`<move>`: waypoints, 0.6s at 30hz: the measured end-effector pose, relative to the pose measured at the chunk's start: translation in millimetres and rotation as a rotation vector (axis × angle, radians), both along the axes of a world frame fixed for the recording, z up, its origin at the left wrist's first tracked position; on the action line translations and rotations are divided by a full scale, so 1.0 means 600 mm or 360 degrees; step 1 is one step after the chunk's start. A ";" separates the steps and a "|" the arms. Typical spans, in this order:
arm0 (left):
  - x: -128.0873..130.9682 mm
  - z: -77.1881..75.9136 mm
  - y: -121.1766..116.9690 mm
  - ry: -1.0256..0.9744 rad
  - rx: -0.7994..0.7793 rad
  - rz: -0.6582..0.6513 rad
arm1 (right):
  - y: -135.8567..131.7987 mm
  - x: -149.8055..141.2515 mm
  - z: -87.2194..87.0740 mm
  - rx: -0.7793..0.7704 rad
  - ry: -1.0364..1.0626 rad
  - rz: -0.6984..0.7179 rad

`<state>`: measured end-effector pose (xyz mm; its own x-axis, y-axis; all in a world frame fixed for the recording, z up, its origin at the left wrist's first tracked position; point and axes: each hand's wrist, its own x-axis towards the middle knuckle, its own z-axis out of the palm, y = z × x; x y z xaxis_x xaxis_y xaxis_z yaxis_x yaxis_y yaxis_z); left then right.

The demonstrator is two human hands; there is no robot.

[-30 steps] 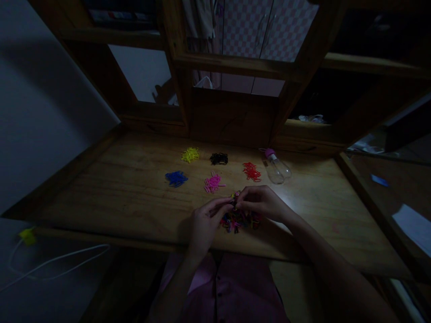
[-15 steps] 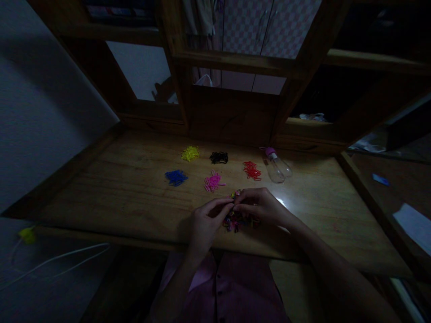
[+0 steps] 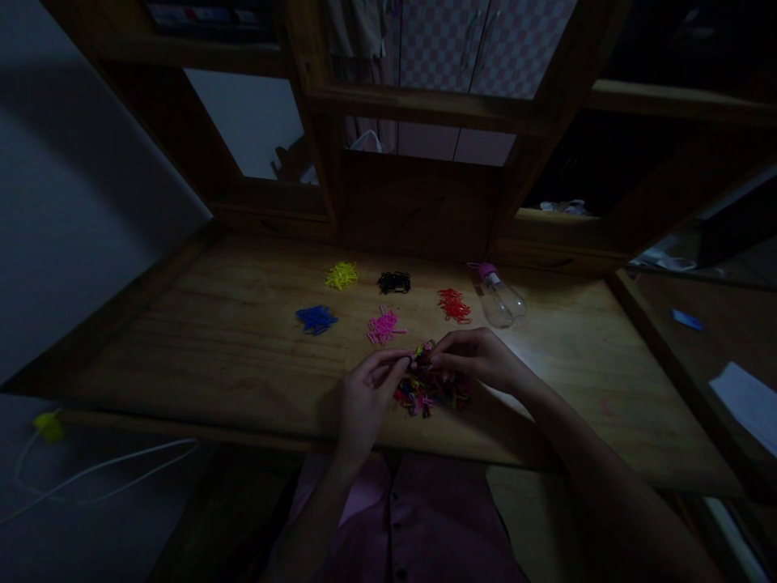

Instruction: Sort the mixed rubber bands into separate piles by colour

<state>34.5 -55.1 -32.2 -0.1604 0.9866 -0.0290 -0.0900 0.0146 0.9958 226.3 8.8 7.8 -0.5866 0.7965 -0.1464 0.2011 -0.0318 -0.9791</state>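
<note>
Over a mixed pile of small coloured clips [image 3: 425, 397], both of my hands are at work, a short gap between their fingertips. My left hand [image 3: 370, 393] is closed in a pinch, thumb against fingers, on a small dark clip at the pile's upper left. My right hand [image 3: 479, 360] pinches at the pile's upper right; what lies between its fingertips is too small and dim to make out. Just beyond the hands lies a heap of pink clips [image 3: 384, 326], with red clips [image 3: 454, 306] to its right.
Farther off are yellow clips [image 3: 341, 276], black clips [image 3: 394, 282] and blue clips [image 3: 316, 319]. A clear bulb-shaped bottle with a purple cap [image 3: 503, 306] lies right of the red ones. A wooden shelf frame [image 3: 418, 105] rises behind the wooden desk [image 3: 200, 340].
My hands have drawn slightly apart at the fingertips, uncovering more of the mixed pile. The sorted heaps and the bottle stay put; the view has shifted a little.
</note>
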 end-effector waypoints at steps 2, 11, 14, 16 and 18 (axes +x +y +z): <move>0.000 0.001 0.000 -0.0011 -0.0001 0.0003 | -0.002 -0.002 0.001 0.0019 0.0006 0.0007; -0.002 0.006 -0.003 0.0081 0.0035 -0.0001 | -0.002 0.001 0.007 -0.0012 0.0085 0.0020; -0.002 0.004 -0.003 0.0124 0.0057 -0.0017 | 0.001 0.005 0.008 -0.0060 0.0168 0.0001; -0.003 0.004 -0.003 0.0157 0.0073 -0.0027 | 0.002 0.005 0.010 -0.0112 0.0231 -0.0006; -0.004 0.005 -0.003 0.0159 0.0082 -0.0033 | 0.003 0.004 0.012 -0.0164 0.0268 -0.0003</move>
<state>32.0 -56.7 -29.5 -0.1392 0.9896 0.0368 0.0095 -0.0359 0.9993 229.0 10.4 14.7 -0.6084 0.7834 -0.1272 0.0345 -0.1340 -0.9904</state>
